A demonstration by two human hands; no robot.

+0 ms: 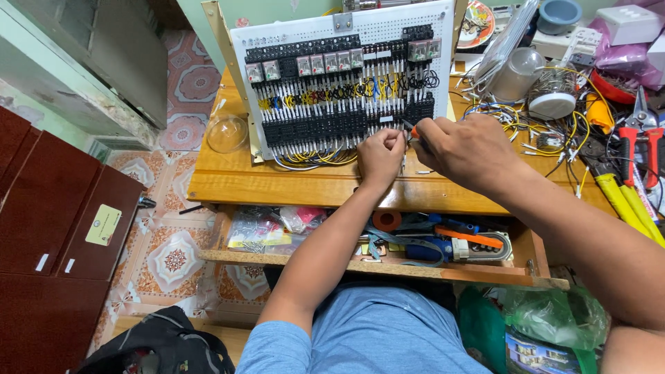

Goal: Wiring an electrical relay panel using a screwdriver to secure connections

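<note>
Panel, a white perforated board crowded with black terminal blocks, clear relays and yellow, black and blue wires, stands propped nearly upright at the back of the wooden bench, so its face tilts toward the person and the lower terminals sit within easy reach. Left hand is closed at the panel's lower right edge, fingertips pinched, apparently on a thin wire held steady at a terminal. Right hand is closed around an orange-tipped screwdriver, its tip aimed at the same spot just beside the left fingers, so one hand steadies while the other turns. An open drawer below the bench keeps tape and tools close. Pliers and loose wire offcuts lie to the right, near the working hand.
</note>
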